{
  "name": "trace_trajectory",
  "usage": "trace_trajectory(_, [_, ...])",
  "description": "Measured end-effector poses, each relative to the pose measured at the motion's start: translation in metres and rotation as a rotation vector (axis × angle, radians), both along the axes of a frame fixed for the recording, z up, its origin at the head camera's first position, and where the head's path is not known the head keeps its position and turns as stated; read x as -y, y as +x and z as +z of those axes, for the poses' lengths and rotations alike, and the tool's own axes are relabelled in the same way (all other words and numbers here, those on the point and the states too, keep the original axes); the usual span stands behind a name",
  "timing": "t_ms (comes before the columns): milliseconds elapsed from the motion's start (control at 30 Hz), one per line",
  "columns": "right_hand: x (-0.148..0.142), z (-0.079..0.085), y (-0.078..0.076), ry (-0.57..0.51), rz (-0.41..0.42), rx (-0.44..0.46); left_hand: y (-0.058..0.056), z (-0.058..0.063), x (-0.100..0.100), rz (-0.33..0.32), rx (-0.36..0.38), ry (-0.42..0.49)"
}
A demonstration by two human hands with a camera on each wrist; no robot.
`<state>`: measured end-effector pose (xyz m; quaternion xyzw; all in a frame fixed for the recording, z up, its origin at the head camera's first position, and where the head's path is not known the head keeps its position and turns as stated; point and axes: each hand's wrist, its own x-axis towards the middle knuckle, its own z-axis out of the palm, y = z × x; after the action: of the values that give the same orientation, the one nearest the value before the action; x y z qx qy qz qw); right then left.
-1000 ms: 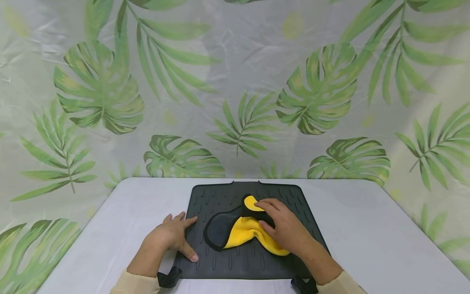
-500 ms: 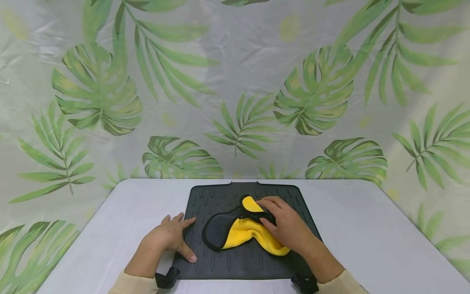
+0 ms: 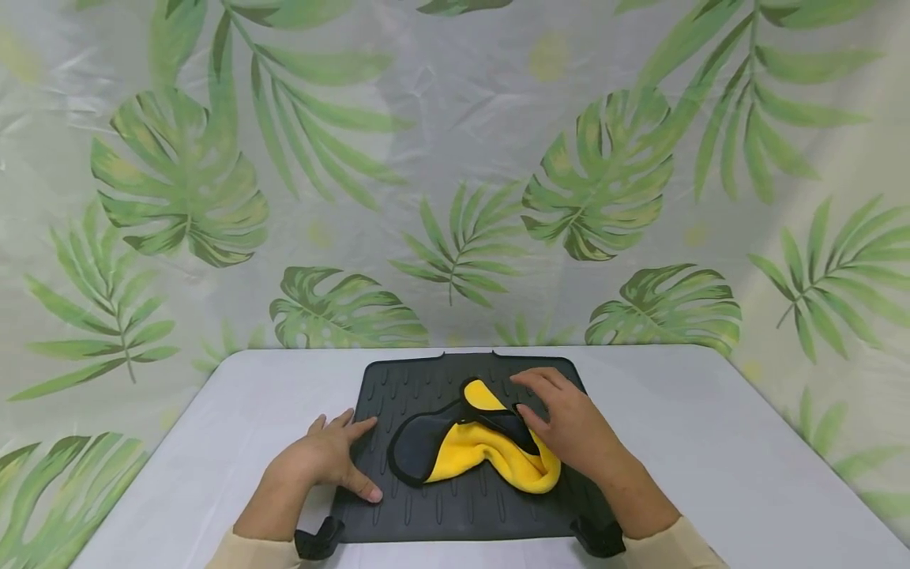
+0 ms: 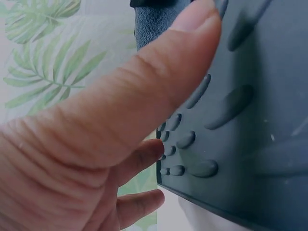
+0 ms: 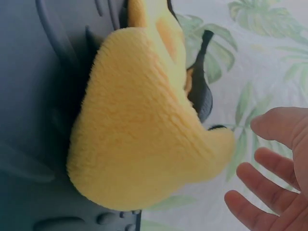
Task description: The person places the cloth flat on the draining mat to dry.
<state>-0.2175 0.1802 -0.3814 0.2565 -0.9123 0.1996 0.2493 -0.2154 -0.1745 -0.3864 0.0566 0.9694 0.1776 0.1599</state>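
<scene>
A fleece-lined cloth piece [image 3: 469, 450], dark blue-black outside and yellow and fluffy inside, lies crumpled and partly folded on a dark ribbed mat [image 3: 419, 510]. In the right wrist view the yellow fleece [image 5: 134, 125] bulges up close to the camera. Just off the cloth's right end, my right hand [image 3: 576, 423] hovers with spread, loosely bent fingers, and a gap shows between its fingertips and the fleece. My left hand [image 3: 320, 458] lies at the mat's left edge, its thumb [image 4: 144, 91] over the ribs and its fingers spread. Nothing is held in it.
The mat lies on a white table [image 3: 682, 442], near its front edge. A leaf-printed sheet [image 3: 455, 174] hangs behind the table. Dark camera mounts [image 3: 320, 537] are strapped at both wrists.
My right hand has let go of the cloth and drawn slightly up and away from it. More of the cloth's dark fold and yellow right end now shows. My left hand stays put.
</scene>
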Motion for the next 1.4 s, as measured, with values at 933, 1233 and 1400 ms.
trace_trajectory(933, [-0.026,0.005,-0.005,0.065,-0.02,0.276,0.015,0.002,-0.057,-0.274,-0.314,0.254])
trace_trajectory(1233, [-0.025,0.007,0.0,0.123,0.071,0.516,0.018,-0.007,-0.071,-0.277,-0.161,0.165])
trace_trajectory(1400, [-0.024,0.006,0.001,0.144,0.158,0.516,0.017,-0.01,-0.072,-0.23,-0.144,0.174])
